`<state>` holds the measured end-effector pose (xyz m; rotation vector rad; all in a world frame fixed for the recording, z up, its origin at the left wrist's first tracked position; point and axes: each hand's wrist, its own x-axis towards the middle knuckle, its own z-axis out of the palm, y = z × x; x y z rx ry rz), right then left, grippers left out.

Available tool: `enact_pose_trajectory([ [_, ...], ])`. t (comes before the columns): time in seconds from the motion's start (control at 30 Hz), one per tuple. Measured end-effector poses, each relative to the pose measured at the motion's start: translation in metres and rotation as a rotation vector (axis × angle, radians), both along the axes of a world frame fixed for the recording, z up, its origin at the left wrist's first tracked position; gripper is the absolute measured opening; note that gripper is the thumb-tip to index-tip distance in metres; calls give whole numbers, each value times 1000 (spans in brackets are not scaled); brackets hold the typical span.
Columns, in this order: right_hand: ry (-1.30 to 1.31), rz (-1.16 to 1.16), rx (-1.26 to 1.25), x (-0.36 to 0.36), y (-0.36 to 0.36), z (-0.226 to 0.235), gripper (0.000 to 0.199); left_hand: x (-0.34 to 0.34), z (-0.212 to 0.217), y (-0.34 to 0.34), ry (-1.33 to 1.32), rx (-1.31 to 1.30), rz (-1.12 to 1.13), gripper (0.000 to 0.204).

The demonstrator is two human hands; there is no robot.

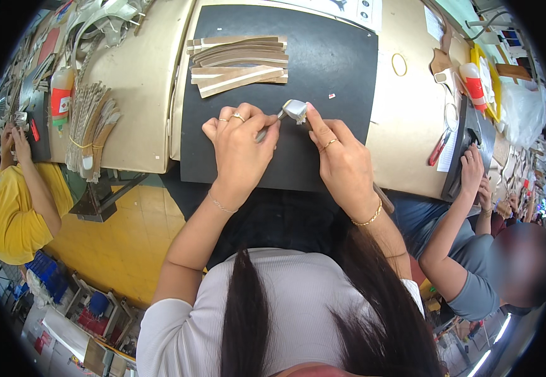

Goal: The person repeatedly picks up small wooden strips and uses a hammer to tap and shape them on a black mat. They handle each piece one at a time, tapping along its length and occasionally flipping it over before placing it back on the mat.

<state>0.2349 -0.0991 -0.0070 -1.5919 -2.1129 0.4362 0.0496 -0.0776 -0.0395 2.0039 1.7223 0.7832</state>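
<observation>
left hand (240, 146) and right hand (339, 157) meet at the near edge of a black mat (323, 56) on the bench (144, 75). both are closed about a small grey strip piece (295, 110): the left hand's curled fingers pinch its lower end, the right forefinger presses its upper, folded end. the piece's long axis runs obliquely, from the left fingers up and rightward toward the right fingertip, so most of it lies between the two grips, with only the pale folded tip exposed above them. whether a tool is also held under the left hand cannot be told, as the fingers cover it.

farther along the mat, toward its far left corner, lies a stack of tan strips (238, 63), their long axes roughly parallel to the far edge. at the bench's left edge a banded bundle of strips (91, 129) hangs over the side, beside a bottle with a red label (61, 94). near the right edge lie a rubber band (399, 64), a second bottle (474, 85) in a yellow tray (492, 94), and a red-handled tool (438, 149). a co-worker's hand (472, 166) rests at the right corner; another person's hands (10, 141) work at the far left.
</observation>
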Motion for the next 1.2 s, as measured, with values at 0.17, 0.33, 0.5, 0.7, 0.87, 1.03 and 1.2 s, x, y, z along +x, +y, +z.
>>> enact_pose_trajectory([
  [0.17, 141, -5, 111, -3, -2, 4, 51, 1, 1, 0, 6, 8, 1, 8],
  [0.33, 34, 6, -12, -6, 1, 5, 55, 4, 1, 0, 12, 16, 18, 7],
  [0.5, 221, -8, 242, -5, -1, 9, 51, 6, 1, 2, 19, -1, 35, 8],
  [0.7, 102, -5, 99, -5, 1, 4, 53, 6, 0, 4, 34, 29, 28, 8],
  [0.87, 76, -9, 62, -7, -4, 2, 52, 7, -1, 2, 63, 26, 34, 9],
  [1.03, 33, -9, -70, -7, -3, 1, 54, 3, 3, -7, 65, 31, 60, 12],
  [1.2, 29, -4, -72, -6, -4, 1, 55, -1, -1, -7, 35, 46, 40, 11],
])
